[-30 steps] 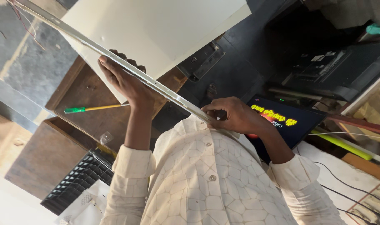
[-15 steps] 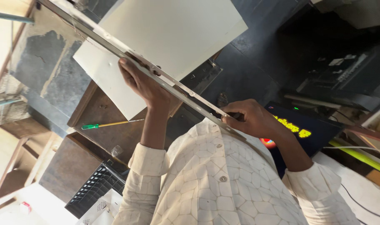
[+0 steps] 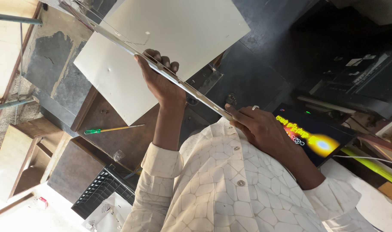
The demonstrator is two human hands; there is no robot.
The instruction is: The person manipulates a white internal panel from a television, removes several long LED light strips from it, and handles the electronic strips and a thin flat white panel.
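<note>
Green-handled screwdriver (image 3: 112, 129) lies on the brown wooden bench (image 3: 131, 141). Left hand (image 3: 161, 83) grips the long thin metal strip (image 3: 161, 71), fingers curled over its edge. Right hand (image 3: 258, 126) pinches the strip's near end, fingers closed together, beside the lit dark screen (image 3: 312, 137).

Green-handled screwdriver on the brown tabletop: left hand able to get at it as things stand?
Probably not right now: the left hand is wrapped around the long metal strip. The screwdriver lies uncovered on the brown tabletop below.
</note>
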